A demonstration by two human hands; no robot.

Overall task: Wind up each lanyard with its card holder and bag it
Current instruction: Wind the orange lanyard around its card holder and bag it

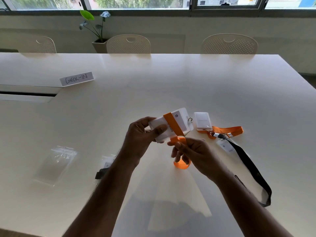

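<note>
While pinched in left hand (139, 135), card holder (171, 124) just above right hand (193, 151).

Daylight entered through the windows (136, 2) at the far wall and backlit the scene. The white bench (188, 79) carried broad glare. Forearms appeared dark. Soft shadows fell toward the camera. Wide-angle distortion curved the edges.

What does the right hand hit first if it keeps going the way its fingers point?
The right hand points up-left, pinching the orange lanyard. First in line is likely the card holder gripped by the left hand, then that hand's thumb; depth is unclear.
</note>
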